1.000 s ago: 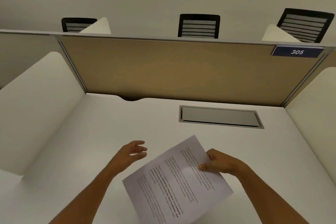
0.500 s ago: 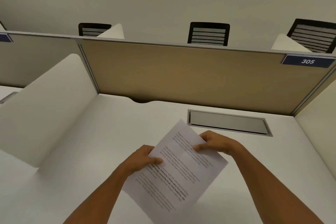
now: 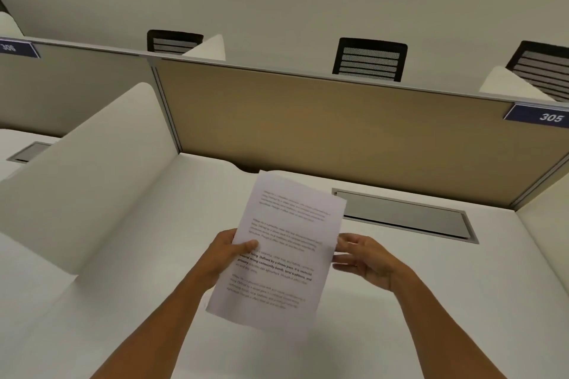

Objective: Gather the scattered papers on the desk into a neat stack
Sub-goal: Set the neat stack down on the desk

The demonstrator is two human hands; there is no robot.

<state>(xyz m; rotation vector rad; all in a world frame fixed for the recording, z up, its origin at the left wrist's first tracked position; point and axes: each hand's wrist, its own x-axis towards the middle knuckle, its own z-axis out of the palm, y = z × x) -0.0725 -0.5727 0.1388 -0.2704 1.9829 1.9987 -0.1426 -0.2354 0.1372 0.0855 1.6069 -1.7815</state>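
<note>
Papers (image 3: 286, 243), light and floppy: my left hand (image 3: 226, 252) pinches one long edge, right hand (image 3: 366, 258) fingers loosely spread beside the other.

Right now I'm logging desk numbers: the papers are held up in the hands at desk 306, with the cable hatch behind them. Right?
Not 306. The head view shows the 305 plate on this desk's partition. The papers are held up in the hands, cable hatch behind them.

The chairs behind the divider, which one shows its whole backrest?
The middle chair. The left chair is partly hidden by a white panel, and the right chair is cut off at the frame edge.
</note>
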